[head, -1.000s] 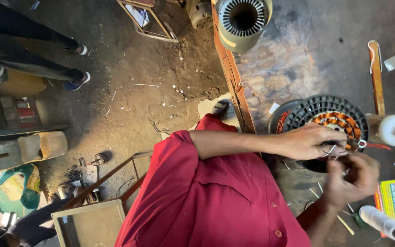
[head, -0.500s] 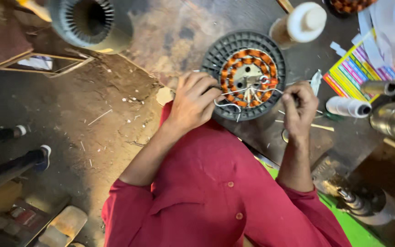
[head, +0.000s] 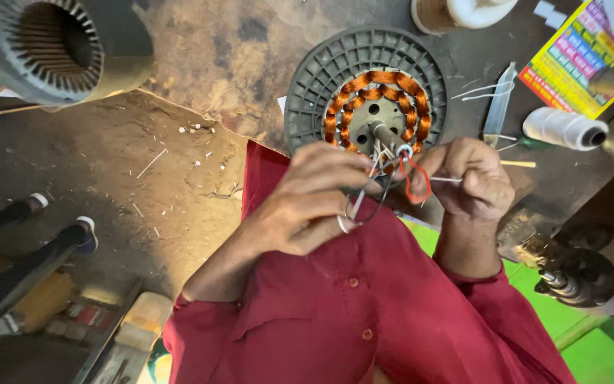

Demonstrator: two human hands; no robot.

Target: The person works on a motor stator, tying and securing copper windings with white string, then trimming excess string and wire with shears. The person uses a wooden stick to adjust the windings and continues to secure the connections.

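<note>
Leftward, a spare stator housing point(head: 51, 46) sits aside. Centrally, our left hand point(head: 307, 203) curls its fingers around the bundled wire leads point(head: 381, 160) to steady them against the copper-wound stator point(head: 374, 99), while our right hand point(head: 474, 178) pinches a white thread point(head: 443, 180) taut beside the red loop point(head: 415, 181).

The left hand point(head: 314, 195) lay curled with its back to the camera, fingers bent inward and their tips drawn together at the middle, while its bare forearm ran down and left to a red sleeve rolled up near the elbow. The right hand point(head: 467, 178) sat just beside it, closed in a loose fist with thumb and forefinger pinched and pointing toward the left. Its forearm dropped almost straight down into the other red sleeve, both elbows bent.
</note>
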